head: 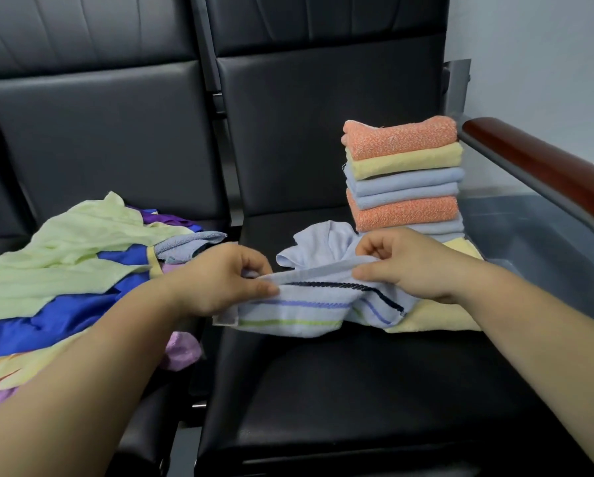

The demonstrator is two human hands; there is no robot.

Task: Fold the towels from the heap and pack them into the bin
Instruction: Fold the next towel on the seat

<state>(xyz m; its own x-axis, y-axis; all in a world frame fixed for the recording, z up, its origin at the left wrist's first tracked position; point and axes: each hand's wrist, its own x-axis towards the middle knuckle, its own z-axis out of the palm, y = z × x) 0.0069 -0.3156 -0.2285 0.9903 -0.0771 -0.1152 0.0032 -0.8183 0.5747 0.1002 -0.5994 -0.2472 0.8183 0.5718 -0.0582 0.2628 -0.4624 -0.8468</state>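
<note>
A light blue towel with dark, blue and green stripes lies rumpled on the black seat in the middle. My left hand pinches its top edge at the left, and my right hand pinches the same edge at the right, stretching it between them. On the left seat sits the heap of unfolded cloths: pale green, deep blue, purple and yellow. Behind my right hand stands a stack of folded towels, orange, yellow and blue. No bin shows clearly.
A pale yellow towel lies flat under the stack and the striped towel. The black seat extends toward me. A wooden armrest on a grey metal frame runs along the right. Black seat backs rise behind.
</note>
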